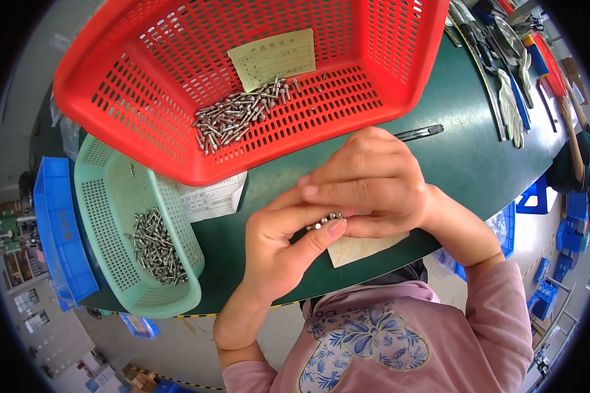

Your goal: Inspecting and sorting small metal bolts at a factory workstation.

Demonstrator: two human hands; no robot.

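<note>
1. Steel glints between the fingers: a short row of small metal pins (326, 220) sits pinched where both hands meet, just above the green table (465, 157).
2. Left hand (285, 245) is curled narrow, thumb pressed up under the pins.
3. Right hand (373, 183) folds over from above, fingers closed tight on the same row.
4. Just under the right hand, a beige paper slip (367, 247) lies flat.
5. Beyond the hands, a red basket (144, 124) holds a loose pile of pins (242, 111) and a label card (273, 57).
6. Left of the left hand, a pale green basket (105, 196) holds another pin heap (156, 245).
</note>
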